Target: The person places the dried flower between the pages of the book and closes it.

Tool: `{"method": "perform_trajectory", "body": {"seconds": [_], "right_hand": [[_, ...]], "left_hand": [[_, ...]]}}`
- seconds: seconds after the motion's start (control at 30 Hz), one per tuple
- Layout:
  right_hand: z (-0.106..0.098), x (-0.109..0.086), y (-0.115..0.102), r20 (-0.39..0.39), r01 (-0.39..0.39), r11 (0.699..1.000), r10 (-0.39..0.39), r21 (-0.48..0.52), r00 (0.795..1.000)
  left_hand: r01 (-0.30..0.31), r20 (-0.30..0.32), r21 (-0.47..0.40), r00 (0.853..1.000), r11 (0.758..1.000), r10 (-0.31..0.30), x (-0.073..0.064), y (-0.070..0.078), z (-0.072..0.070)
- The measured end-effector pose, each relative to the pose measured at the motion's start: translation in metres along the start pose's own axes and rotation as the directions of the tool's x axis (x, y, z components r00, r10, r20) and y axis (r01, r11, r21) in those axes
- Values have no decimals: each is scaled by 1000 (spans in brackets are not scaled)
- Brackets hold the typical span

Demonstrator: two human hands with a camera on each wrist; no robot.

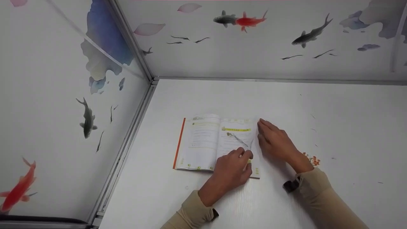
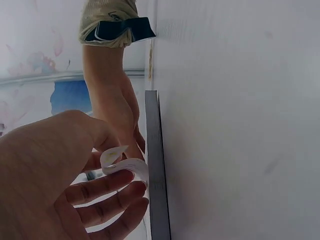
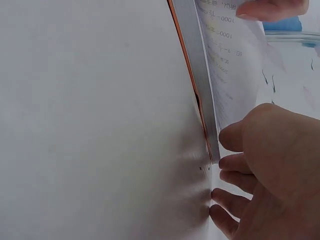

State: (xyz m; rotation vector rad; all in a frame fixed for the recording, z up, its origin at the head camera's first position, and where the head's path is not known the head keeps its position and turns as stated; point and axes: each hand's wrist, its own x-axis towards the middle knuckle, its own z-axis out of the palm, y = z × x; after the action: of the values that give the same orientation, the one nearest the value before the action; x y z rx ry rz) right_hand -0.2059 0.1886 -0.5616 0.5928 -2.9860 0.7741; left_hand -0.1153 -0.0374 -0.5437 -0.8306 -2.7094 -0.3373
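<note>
An open book (image 1: pixel 202 146) lies on the white table, printed pages facing up and an orange cover edge showing at its left. My left hand (image 1: pixel 232 168) is over the lower part of the right-hand page, fingers bent. In the left wrist view a curled page (image 2: pixel 135 166) is pinched between the thumb and fingers, lifted off the stack. My right hand (image 1: pixel 275 141) rests on its side along the book's right edge, fingers loosely extended. Its fingertips are right at the corner of the page block (image 3: pixel 202 65) in the right wrist view.
The white table (image 1: pixel 349 127) bears small dark marks on the right. Beside the right wrist lies an orange-and-white patterned patch (image 1: pixel 313 160). Panels (image 1: pixel 254 57) printed with fish stand along the back and left, joined by a metal frame (image 1: pixel 127 140).
</note>
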Motion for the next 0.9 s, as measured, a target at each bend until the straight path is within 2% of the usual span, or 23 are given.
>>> {"method": "perform_trajectory", "body": {"seconds": [0.2, 0.33, 0.5, 0.7, 0.9], "right_hand": [[1, 3, -3, 22, -38, 999, 38, 10, 999], [1, 4, -3, 17, -17, 1000, 17, -3, 1000], [2, 4, -3, 19, 17, 1000, -17, -12, 1000], [2, 5, -5, 45, -1, 1000, 2, -24, 999], [3, 5, -7, 59, -3, 1000, 5, -31, 998]], "left_hand": [[32, -65, -39, 997, 999, -35, -4, -1, -8], [37, -105, -36, 994, 999, -41, -5, -3, -14], [52, -101, -79, 993, 996, -60, -8, -6, -24], [109, -93, -144, 988, 984, -123, -14, -11, -33], [204, -132, -176, 965, 963, -228, -20, -23, -41]]}}
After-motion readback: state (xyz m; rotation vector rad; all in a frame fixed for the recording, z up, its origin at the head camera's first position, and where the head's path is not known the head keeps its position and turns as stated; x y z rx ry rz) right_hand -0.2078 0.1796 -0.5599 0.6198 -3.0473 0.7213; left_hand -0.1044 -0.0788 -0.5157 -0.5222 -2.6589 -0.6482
